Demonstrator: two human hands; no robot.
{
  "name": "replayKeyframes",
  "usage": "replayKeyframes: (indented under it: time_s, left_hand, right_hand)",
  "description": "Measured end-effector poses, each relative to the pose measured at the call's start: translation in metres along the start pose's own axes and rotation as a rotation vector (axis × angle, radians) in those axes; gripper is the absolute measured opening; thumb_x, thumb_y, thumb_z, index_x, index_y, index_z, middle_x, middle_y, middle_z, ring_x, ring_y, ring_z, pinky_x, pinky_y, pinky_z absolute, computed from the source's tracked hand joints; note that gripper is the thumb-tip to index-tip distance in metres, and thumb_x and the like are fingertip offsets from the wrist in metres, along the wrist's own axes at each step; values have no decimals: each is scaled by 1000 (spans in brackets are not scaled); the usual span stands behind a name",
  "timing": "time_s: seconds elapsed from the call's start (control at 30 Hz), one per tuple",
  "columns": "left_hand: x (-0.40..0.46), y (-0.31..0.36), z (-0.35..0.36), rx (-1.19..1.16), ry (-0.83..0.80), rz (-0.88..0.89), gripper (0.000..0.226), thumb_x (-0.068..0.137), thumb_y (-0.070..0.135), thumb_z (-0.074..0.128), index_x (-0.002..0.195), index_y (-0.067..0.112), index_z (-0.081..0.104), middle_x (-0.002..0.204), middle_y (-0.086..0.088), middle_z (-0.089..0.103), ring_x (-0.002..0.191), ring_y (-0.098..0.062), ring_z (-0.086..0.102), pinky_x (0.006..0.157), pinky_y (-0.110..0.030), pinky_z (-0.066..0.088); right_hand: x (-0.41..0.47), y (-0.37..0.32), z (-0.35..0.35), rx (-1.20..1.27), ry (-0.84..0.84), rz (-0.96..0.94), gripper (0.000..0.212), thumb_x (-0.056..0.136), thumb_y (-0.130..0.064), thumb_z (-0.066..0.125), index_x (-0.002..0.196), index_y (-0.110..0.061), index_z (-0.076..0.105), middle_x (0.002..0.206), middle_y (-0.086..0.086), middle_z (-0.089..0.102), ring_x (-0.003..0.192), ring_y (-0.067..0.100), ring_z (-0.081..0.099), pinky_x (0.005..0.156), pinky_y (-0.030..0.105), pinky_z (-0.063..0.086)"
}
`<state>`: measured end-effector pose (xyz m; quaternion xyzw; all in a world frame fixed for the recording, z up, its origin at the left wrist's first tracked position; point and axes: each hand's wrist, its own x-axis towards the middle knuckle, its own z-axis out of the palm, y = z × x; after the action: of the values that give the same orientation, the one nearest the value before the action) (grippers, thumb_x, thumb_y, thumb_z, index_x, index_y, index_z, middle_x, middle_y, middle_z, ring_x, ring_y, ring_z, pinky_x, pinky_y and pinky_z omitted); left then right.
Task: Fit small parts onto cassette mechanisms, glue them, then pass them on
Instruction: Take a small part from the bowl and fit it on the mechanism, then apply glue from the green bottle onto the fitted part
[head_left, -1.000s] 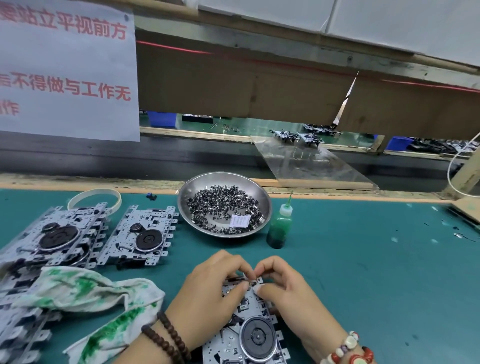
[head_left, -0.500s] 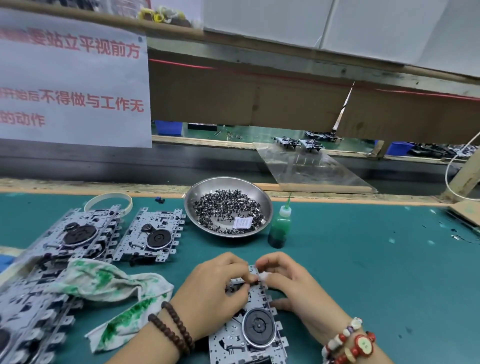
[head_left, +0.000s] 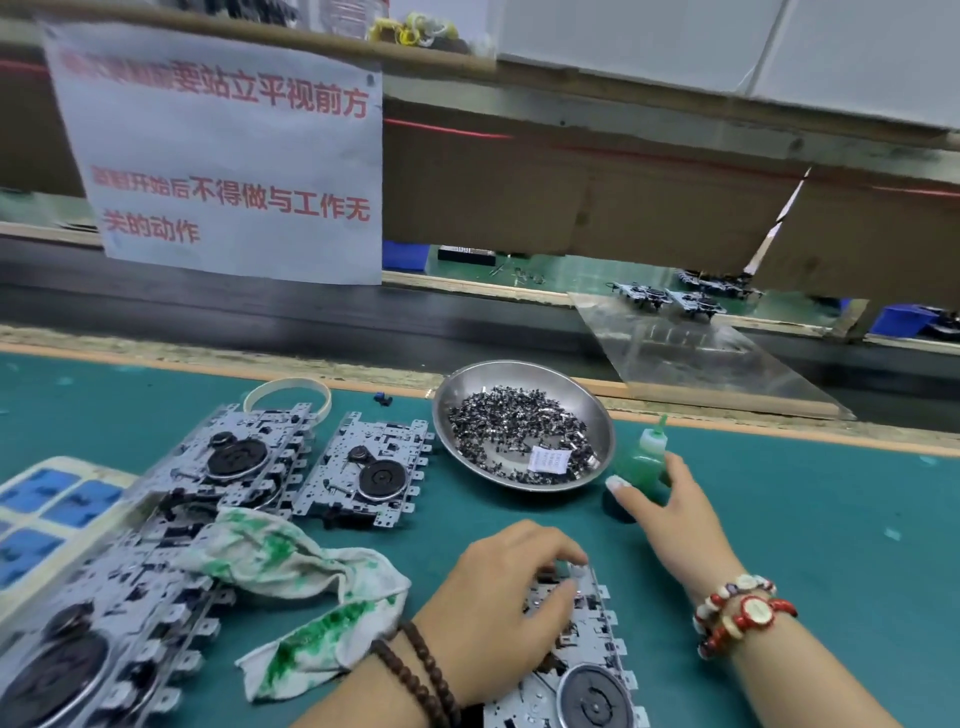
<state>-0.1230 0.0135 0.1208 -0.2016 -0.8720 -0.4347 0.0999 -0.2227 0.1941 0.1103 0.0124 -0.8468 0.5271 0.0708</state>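
A metal cassette mechanism (head_left: 576, 675) with a black flywheel lies at the near edge of the green mat. My left hand (head_left: 498, 608) rests on its upper part, fingers pressing it down. My right hand (head_left: 670, 514) is stretched out to the green glue bottle (head_left: 647, 457), fingers wrapped around its lower body; the bottle stands upright beside the bowl. A steel bowl (head_left: 457, 395) holds several small dark parts and a white slip.
Two more mechanisms (head_left: 369, 467) lie left of the bowl, and a stack of them (head_left: 93, 623) at the near left. A green-stained rag (head_left: 291, 571) is draped over the stack. A tape ring (head_left: 288, 395), a blue-celled tray (head_left: 47, 499), and a conveyor behind the mat.
My right hand left the mechanism and reached forward to the glue bottle. My left hand stayed on the mechanism. The view shifted right and down.
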Motion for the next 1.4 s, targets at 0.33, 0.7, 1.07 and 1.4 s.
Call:
replayKeyframes:
  time_s: [0.33,0.7,1.07,1.4]
  left_hand:
    - [-18,3,-44,750,245,-258,34,84,10,46,112,29,49,118,9,47,107,-16,43,85,-32,34]
    - [-67,2,-85,889,-148,-278,27,94,50,30,118,41,35,130,19,19,117,-5,28,99,-25,31]
    - [-31,15,-71,657,52,-382,27,94,35,44,69,31,34,75,11,44,70,-1,44,59,-14,30]
    - [35,8,-18,-141,232,-388,10,90,23,55,82,17,56,80,-6,69,70,-15,65,63,-22,52]
  right_hand:
    - [-12,1,-16,151,-9,-128,7,88,-32,58,87,-37,62,77,-27,65,70,-9,58,67,19,41]
    - [-42,-13,-29,385,-208,-31,13,93,-23,48,104,-27,53,89,-1,56,57,1,56,44,15,40]
    - [-48,-33,-41,776,-315,174,20,77,-19,59,95,-9,57,69,0,56,49,8,47,37,14,32]
    - [-46,-28,-37,872,-345,241,21,66,-19,65,83,-10,59,64,-2,57,48,5,40,36,13,28]
